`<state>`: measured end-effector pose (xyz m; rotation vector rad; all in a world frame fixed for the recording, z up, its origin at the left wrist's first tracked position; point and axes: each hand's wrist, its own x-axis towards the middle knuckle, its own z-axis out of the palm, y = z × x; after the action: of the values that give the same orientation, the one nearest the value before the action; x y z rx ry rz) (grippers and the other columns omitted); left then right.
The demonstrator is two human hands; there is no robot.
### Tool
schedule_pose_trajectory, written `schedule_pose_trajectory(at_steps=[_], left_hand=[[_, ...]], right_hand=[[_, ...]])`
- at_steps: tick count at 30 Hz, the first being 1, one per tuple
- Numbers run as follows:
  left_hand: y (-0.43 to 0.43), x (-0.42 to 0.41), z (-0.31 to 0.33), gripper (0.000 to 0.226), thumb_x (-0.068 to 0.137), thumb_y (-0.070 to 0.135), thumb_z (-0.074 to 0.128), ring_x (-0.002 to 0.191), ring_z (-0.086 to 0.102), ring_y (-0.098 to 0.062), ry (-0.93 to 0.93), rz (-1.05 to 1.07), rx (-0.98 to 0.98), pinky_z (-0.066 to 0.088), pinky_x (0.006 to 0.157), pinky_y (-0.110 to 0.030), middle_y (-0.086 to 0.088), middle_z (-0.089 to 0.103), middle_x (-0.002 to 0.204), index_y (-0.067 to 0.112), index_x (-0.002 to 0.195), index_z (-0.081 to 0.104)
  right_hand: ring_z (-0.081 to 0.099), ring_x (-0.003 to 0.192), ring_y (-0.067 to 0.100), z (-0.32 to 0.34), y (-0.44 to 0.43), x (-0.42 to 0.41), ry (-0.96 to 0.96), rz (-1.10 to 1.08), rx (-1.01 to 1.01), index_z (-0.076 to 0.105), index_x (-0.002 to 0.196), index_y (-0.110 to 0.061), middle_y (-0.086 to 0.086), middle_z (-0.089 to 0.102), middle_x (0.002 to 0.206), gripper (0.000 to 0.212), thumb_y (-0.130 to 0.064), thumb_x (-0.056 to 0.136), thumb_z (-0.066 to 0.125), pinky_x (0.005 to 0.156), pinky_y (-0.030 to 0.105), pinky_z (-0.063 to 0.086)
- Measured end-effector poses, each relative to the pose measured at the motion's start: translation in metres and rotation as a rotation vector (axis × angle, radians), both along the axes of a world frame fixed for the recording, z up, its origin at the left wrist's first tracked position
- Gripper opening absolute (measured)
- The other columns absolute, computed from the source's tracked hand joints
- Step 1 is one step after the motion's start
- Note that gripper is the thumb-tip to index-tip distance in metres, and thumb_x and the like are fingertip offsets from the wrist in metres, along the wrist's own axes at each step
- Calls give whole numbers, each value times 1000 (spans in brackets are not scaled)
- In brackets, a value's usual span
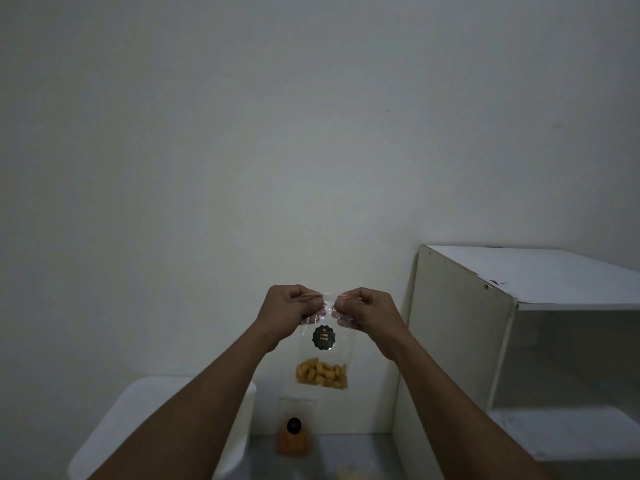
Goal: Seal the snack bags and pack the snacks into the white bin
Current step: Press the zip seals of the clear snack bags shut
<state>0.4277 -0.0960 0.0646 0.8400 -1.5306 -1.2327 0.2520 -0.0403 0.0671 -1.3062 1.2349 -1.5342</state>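
Observation:
A clear snack bag (pixel 323 355) with a round black label and yellow snack pieces at its bottom hangs in the air in front of the wall. My left hand (pixel 289 308) pinches its top edge on the left and my right hand (pixel 365 310) pinches it on the right, fingertips almost touching. The white bin (pixel 242 417) stands at the lower left, mostly hidden behind my left forearm. A second clear bag (pixel 294 434) with orange snacks and a black label stands upright on the grey surface against the wall.
A white shelf unit (pixel 519 306) with open compartments stands at the right, close to my right arm. A pale bag of snacks (pixel 353 474) shows at the bottom edge. A plain wall fills the upper view.

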Motion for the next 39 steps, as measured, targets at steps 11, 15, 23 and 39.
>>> schedule_pose_trajectory(at_steps=[11, 15, 23, 39], left_hand=[[2, -2, 4, 7, 90, 5, 67, 82, 74, -27, 13, -5, 21, 61, 74, -33, -21, 73, 89, 0, 88, 72], [3, 3, 6, 13, 92, 8, 66, 87, 74, -26, 57, -38, 70, 61, 76, -34, -19, 74, 93, -1, 98, 71], [0, 1, -2, 22, 81, 30, 79, 92, 69, -20, -144, 224, 20, 59, 82, -41, -5, 72, 98, 16, 97, 71], [7, -18, 3, 20, 89, 14, 70, 85, 75, -22, 52, 78, 473, 62, 70, -37, -16, 74, 96, -2, 101, 67]], right_hand=[[71, 74, 20, -1, 0, -1, 67, 11, -1, 66, 93, 6, 18, 72, 82, 9, -3, 91, 65, 69, 32, 59], [72, 80, 26, 0, 1, -3, 19, 33, -12, 68, 95, 4, 20, 73, 87, 8, -2, 89, 68, 80, 40, 61], [72, 81, 32, -16, 5, -3, 58, -66, -19, 69, 90, 4, 23, 73, 88, 4, 1, 88, 67, 75, 38, 61], [71, 71, 10, -37, 3, 0, 341, -253, -125, 74, 86, -16, -4, 75, 74, 6, -14, 88, 69, 76, 35, 61]])
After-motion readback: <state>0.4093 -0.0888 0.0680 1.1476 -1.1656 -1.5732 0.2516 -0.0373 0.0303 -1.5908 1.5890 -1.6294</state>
